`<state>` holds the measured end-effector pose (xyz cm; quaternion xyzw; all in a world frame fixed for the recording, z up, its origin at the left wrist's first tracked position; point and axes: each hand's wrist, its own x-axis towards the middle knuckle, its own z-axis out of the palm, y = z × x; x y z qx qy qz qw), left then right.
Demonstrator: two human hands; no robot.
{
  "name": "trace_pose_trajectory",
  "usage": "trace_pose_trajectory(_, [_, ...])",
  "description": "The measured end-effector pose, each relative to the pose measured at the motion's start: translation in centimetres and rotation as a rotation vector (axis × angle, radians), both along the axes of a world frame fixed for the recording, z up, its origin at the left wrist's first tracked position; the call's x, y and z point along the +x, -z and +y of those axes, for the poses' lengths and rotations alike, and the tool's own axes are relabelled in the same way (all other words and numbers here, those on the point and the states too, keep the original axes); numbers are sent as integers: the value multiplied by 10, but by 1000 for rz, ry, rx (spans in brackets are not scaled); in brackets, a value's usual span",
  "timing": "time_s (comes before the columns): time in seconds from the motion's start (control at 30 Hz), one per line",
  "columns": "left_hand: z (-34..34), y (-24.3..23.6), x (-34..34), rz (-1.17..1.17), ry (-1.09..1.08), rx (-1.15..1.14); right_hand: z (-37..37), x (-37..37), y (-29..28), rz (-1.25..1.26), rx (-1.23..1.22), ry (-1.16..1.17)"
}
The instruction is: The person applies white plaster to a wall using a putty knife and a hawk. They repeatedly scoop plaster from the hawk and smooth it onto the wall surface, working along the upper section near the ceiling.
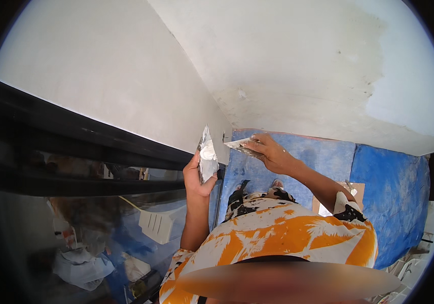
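Observation:
My left hand [192, 178] is closed around a flat metal putty blade [209, 168], tilted upright in front of me. A lump of white putty [207, 151] sits on its face. To the right, a short gap away, my right hand [276, 156] grips a second blade, a putty knife [238, 145], with its thin edge pointing left toward the first. Some pale smears show on this knife. Both tools are held in the air near the wall corner, and neither visibly touches the wall. Their handles, if any, are hidden by my fingers.
Pale walls [288, 66] meet at a corner ahead, the right one patchy. A black window frame [65, 116] runs along the left; a white dustpan [157, 225] and a white bag [82, 268] show through its glass. Blue sheeting [308, 149] covers the floor, with cardboard [358, 192] at right.

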<state>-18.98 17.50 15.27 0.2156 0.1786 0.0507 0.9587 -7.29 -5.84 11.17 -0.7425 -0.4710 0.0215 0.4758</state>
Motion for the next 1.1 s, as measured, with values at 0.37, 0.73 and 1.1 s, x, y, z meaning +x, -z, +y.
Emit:
trace_pose_trajectory(0.37, [7,55,-33,139,-209,-97,198,218,207,1952,790,766])
trace_pose_trajectory(0.73, [8,53,-31,241,-274,-6,271,326,199,1767,835,689])
trace_pose_trajectory(1.1, [10,44,-30,79,-203,-35,266,316,72,1621,729,596])
